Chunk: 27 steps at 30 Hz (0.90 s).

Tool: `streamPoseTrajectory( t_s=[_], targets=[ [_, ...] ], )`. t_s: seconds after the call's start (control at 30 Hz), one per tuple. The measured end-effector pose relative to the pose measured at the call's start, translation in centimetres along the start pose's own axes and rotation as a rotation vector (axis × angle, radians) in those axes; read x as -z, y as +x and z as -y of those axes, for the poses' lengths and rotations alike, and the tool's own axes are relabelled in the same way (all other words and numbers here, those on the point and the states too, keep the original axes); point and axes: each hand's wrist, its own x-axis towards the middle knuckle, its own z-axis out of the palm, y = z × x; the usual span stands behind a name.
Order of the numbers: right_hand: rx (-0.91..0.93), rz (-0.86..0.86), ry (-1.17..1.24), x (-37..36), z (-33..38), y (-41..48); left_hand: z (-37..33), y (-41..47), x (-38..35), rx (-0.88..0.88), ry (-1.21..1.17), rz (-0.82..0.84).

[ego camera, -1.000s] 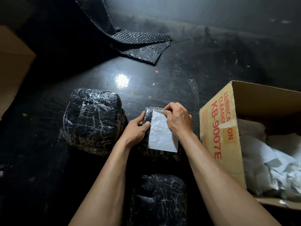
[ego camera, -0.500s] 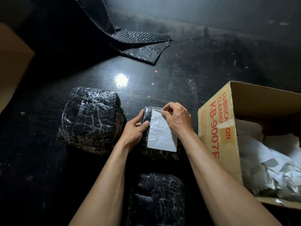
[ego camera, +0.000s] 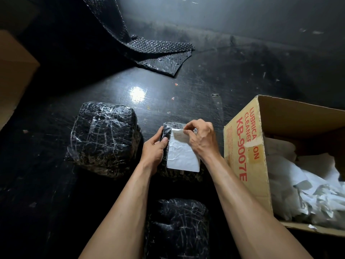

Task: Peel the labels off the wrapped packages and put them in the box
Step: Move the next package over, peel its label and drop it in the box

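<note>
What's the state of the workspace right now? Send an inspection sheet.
Surface: dark scuffed surface, one light glare.
Job's things: small package with white label on top; large package to its left; near package below; open box at right, white paper pieces inside.
Clutter: bubble wrap sheet at the back; tiny scraps.
Hands: left hand grips small package's left side; right hand pinches label's top edge.
Cables: nothing seen.
Surroundings: brown cardboard at left edge; dark wall behind.
</note>
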Motion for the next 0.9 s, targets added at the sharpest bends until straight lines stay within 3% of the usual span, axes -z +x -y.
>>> streamPoseTrajectory(
  t_s=[0.9],
  targets=[
    [0.110,-0.188,-0.008,-0.2,0.1,-4.2,1.3,1.3,-0.4,-0.032,0.012,-0.045]
  ],
)
